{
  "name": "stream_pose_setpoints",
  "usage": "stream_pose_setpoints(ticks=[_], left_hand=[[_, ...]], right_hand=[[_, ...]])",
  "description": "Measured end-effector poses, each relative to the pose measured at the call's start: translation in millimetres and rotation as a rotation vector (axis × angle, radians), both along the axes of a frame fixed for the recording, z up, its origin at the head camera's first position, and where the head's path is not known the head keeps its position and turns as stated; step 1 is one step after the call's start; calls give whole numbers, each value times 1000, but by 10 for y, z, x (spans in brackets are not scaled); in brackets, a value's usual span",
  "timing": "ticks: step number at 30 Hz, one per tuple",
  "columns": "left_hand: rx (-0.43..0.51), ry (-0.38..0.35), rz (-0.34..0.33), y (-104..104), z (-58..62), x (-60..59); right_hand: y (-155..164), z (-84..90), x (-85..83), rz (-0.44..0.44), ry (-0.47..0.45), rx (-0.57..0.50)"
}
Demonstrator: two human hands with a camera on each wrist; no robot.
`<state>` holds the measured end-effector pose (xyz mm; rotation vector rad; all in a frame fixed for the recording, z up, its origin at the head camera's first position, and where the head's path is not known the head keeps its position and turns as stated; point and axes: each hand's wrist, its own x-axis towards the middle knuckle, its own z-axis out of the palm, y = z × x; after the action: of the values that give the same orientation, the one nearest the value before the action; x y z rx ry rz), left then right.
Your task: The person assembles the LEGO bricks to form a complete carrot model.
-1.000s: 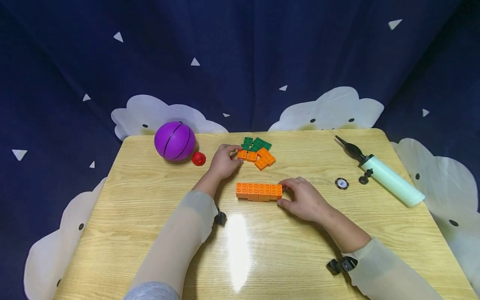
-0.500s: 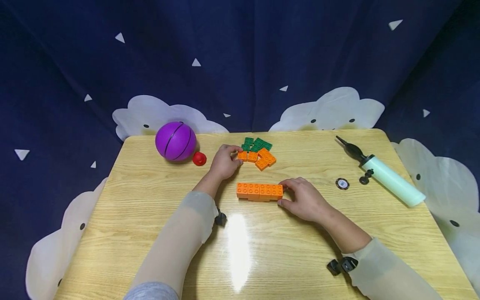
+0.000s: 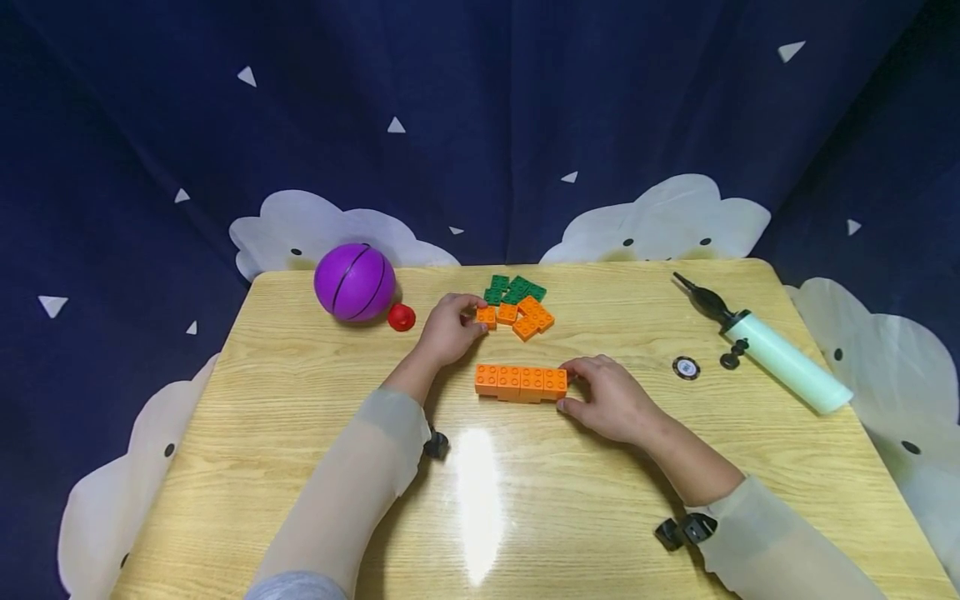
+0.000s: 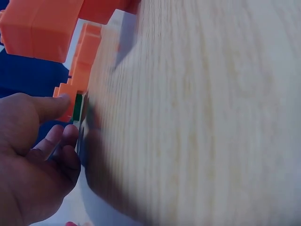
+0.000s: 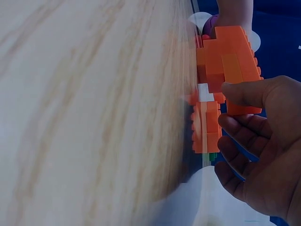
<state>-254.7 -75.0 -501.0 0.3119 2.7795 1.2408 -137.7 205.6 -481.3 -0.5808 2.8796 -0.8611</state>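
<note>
A long orange bar of joined plastic building bricks lies flat on the pale wooden worktop, between the two hands. The right hand grips the bar's right end: its thumb and curled fingers close on the end brick, as the right wrist view shows. The bar stretches away from that hand toward the left hand, whose wrist is just beside its other end.

The left hand is a little farther out on the worktop, its thumb and bent fingers pinching a small orange plastic brick at the near edge of a loose cluster. Just beyond and to the right of those fingers lie more loose orange bricks, touching one another, and behind them a few flat green plastic bricks.

To the outer side of the left hand sit a purple rubber ball with black seams and, touching or almost touching it, a small red plastic cap. Well to the outer side of the right hand lies a pale green hand pump with a black nozzle, with a small round black-and-white disc between pump and hand.
</note>
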Motion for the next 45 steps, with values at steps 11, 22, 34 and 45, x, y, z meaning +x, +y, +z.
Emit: stream_pose_setpoints(ticks=[11,22,34,45], left_hand=[[49,14,-13,-44,73,142],[100,-19,-30,-104,137,337],[171,-17,-63,-153,284,518],[157,-19,-102,-150,405,690]], right_hand=[[-1,7,0,-1,7,-10],[-3,9,2,1,3,-16],[-10,11,-6,11,8,-24],[-13,9,-16,-6,0,-18]])
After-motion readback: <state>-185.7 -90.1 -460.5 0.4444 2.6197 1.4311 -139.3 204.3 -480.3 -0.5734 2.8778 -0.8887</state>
